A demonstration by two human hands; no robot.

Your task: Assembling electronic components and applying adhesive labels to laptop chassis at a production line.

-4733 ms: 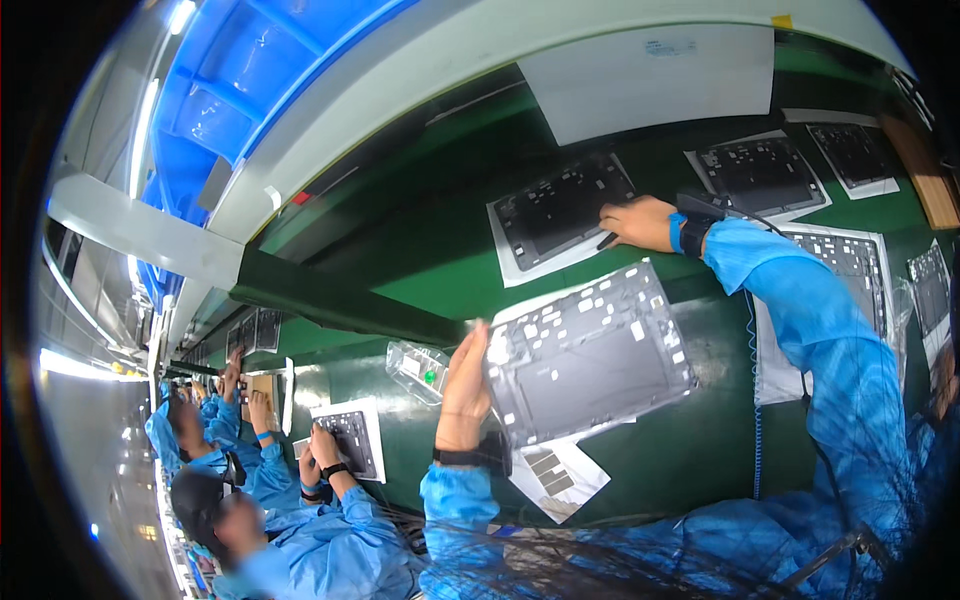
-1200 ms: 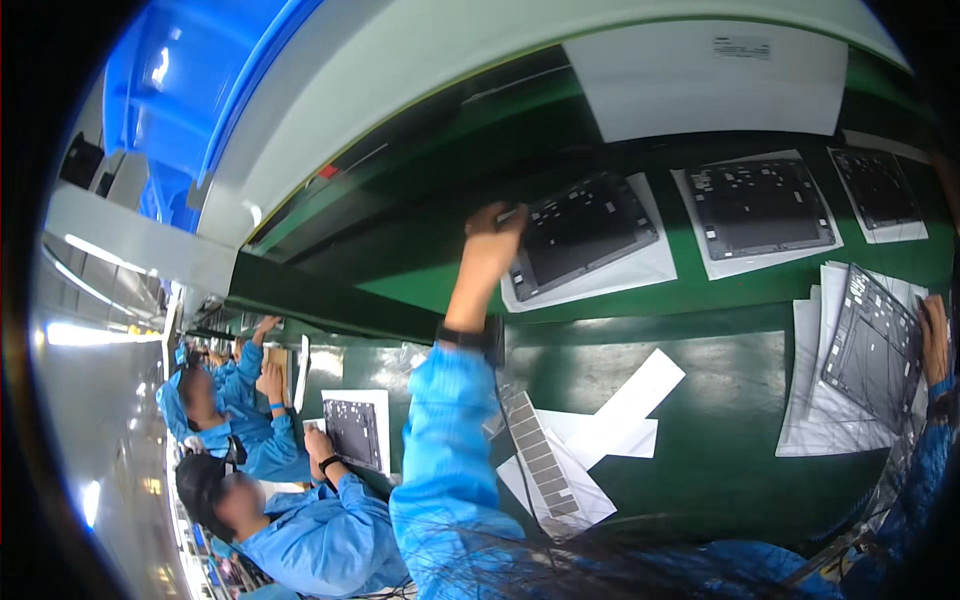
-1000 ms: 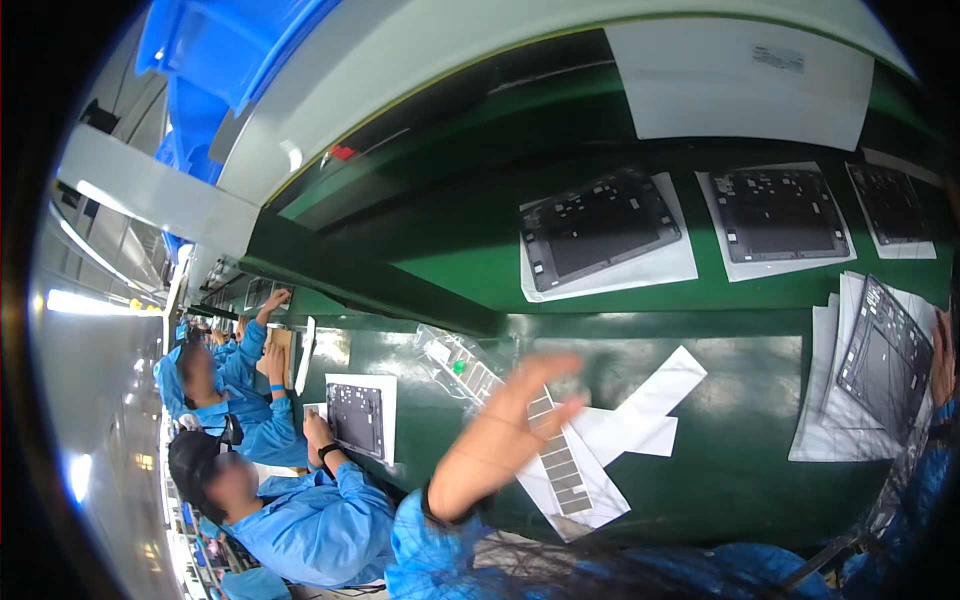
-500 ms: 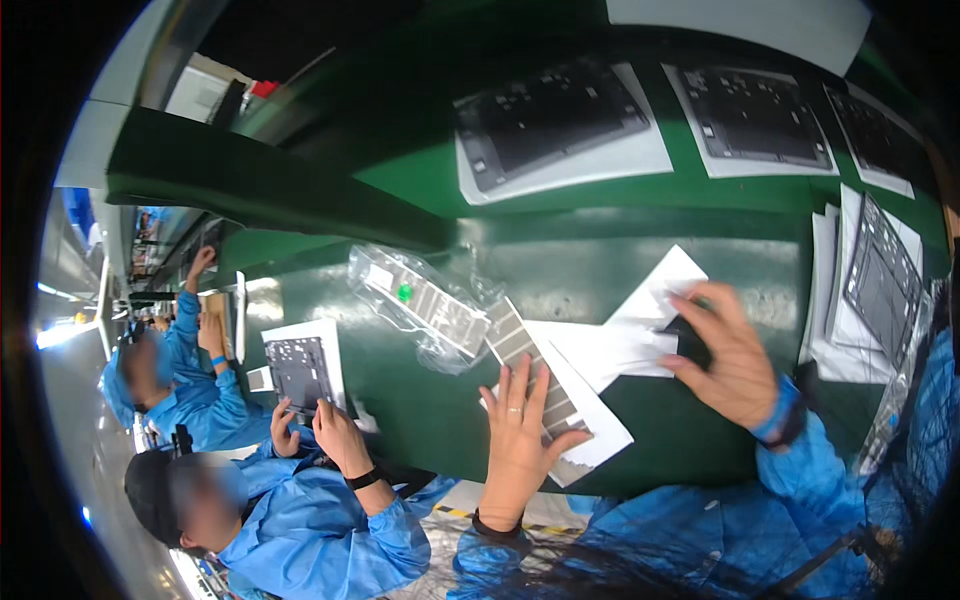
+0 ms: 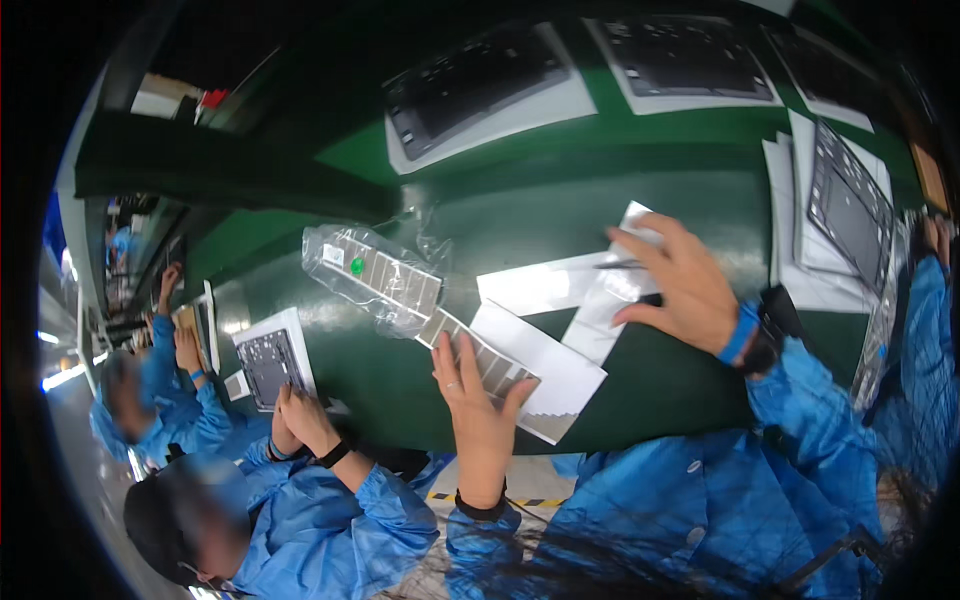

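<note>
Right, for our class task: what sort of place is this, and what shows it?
Probably an electronics assembly line: flat dark panels lie on white sheets along a green bench, and co-workers in blue coats handle things beside it.

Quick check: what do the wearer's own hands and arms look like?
Both sleeves are blue. The bare left hand has a thin ring and black wristband; the bare right hand, a bright blue band beside a black strap.
</note>
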